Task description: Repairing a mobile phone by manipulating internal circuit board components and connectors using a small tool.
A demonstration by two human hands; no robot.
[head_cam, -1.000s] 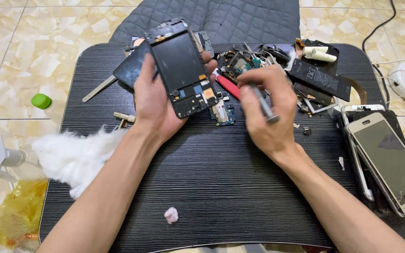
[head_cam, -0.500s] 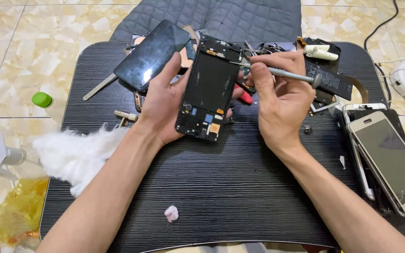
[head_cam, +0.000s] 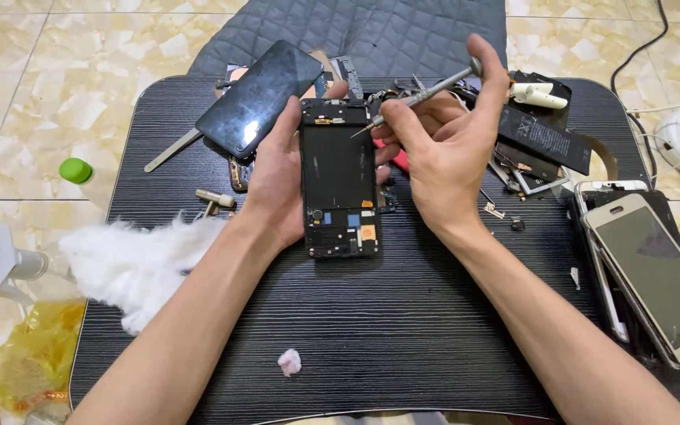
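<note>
The left hand (head_cam: 277, 185) held an opened phone (head_cam: 338, 177) upright above the dark counter (head_cam: 403, 330), with its inner side facing up. The fingers of this hand were wrapped around the left edge of the phone, and the fingertips showed on its right edge. The right hand (head_cam: 442, 149) held a thin screwdriver (head_cam: 423, 94); its fingers were pinching the shaft, and the index finger rested on the round top. The tip of the screwdriver touched the upper right corner of the phone.

Behind the left hand lay a black screen (head_cam: 260, 96), tilted. A battery (head_cam: 543, 138) lay just beside the right hand, among small parts. Two phones (head_cam: 647, 271) lay at the right edge of the counter. White cotton (head_cam: 131, 264) lay at the left edge, and a small pink wad (head_cam: 289, 362) lay near the front.
</note>
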